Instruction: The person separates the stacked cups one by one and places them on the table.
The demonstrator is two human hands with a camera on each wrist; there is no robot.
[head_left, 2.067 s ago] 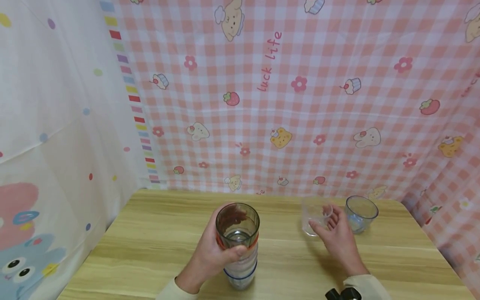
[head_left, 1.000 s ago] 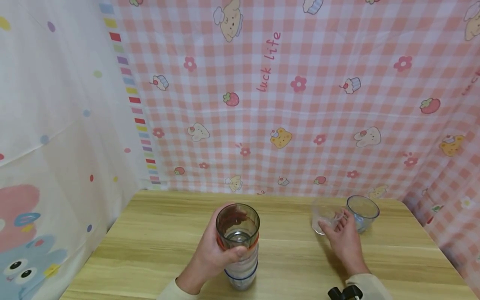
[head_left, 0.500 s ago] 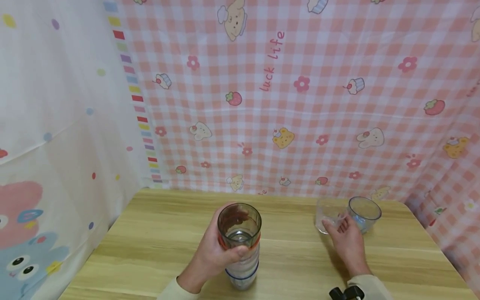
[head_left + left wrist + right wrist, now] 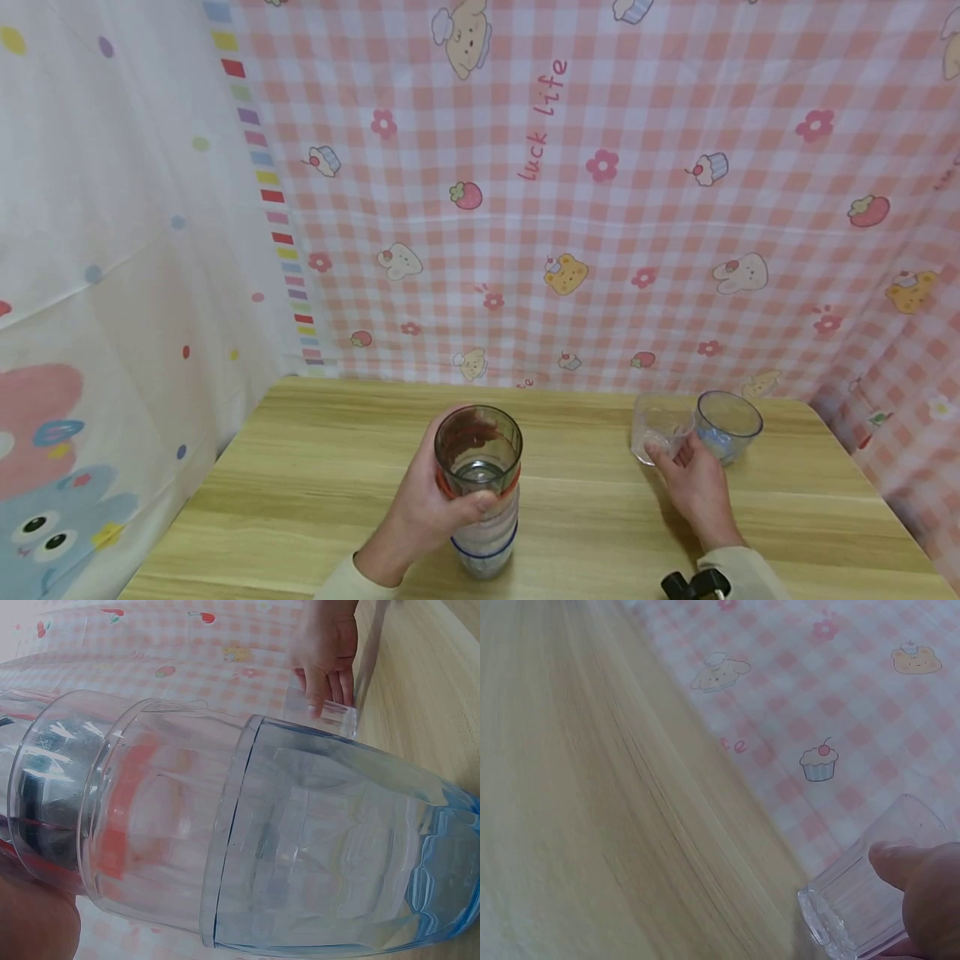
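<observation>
My left hand (image 4: 431, 504) grips a stack of clear cups (image 4: 480, 487) with red and blue rims, standing upright on the wooden table (image 4: 315, 450) near its front. In the left wrist view the stack (image 4: 262, 847) fills the frame. My right hand (image 4: 675, 458) holds a small clear cup (image 4: 656, 425) at the table's back right, thumb on one side and fingers on the other. The cup stands close beside a blue-tinted cup (image 4: 726, 425). The right wrist view shows my thumb (image 4: 919, 874) on the clear cup (image 4: 870, 896), which rests on the table by the cloth.
A pink checked cloth (image 4: 600, 208) with cartoon prints hangs behind and to the right of the table. A white dotted cloth (image 4: 112, 250) hangs on the left. The table's back edge meets the cloth just behind the two cups.
My right hand has slid the small clear cup to the right, up beside the blue-tinted cup. My left hand and the stack have stayed in place.
</observation>
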